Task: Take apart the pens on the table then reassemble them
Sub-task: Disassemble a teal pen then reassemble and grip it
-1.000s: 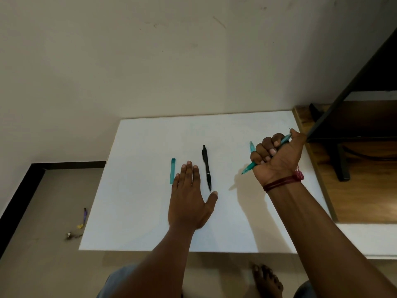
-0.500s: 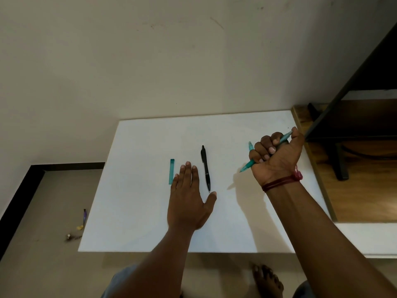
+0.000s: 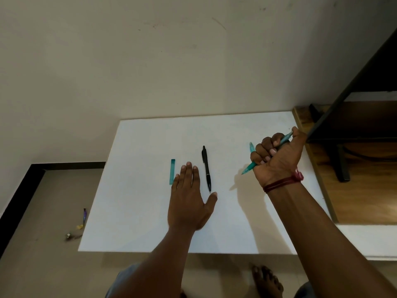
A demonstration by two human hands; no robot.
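Little changes: right of the black pen [image 3: 206, 168], the right hand [image 3: 277, 155] keeps its grip fisted round the teal pen [image 3: 249, 168] (its teal cap [image 3: 172, 171] lies left). The left hand [image 3: 189, 198] stays flat, holding nothing, so disassembly looks paused.

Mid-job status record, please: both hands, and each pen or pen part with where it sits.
left hand: flat on the white table, holds nothing
right hand: grips the teal pen in a fist, tip pointing down-left
black pen: lies on the table, looks whole, right of the left hand's fingers
teal cap: lies on the table, left of those fingers
second teal piece: beside the right hand's fingers; held or lying, cannot tell
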